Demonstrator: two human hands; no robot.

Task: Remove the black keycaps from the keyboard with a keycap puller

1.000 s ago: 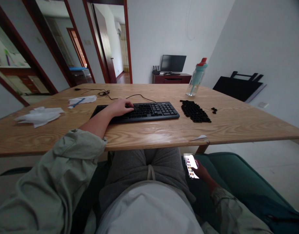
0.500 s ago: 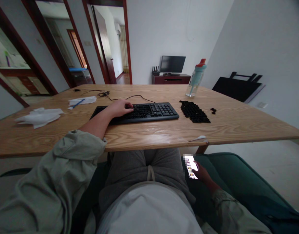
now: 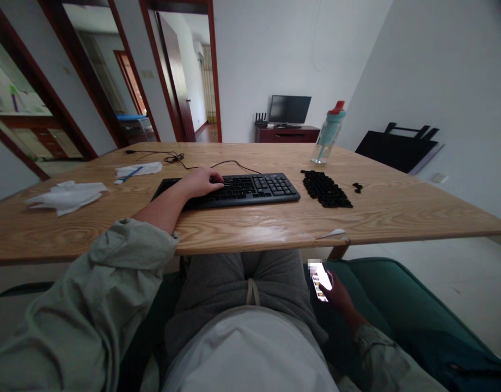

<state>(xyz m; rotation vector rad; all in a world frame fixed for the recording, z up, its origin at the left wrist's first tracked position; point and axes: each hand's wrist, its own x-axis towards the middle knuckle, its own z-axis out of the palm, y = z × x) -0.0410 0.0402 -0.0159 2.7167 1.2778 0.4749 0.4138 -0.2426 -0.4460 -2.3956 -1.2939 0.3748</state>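
Crosswise on the tabletop (image 3: 234, 226) lies the black computer keyboard (image 3: 250, 189), long axis left to right, the nearer left hand (image 3: 199, 182) resting on its left half, finger opening impossible to tell, while the right hand (image 3: 337, 291), below its near-right corner, holds a lit smartphone (image 3: 318, 279).

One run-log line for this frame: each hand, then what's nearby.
left hand: on keyboard; right hand: holds lit phone; right of keyboard: cluster of black pieces; beyond pieces: upright bottle

Hands (image 3: 198, 182) (image 3: 336, 291) well apart, left forward
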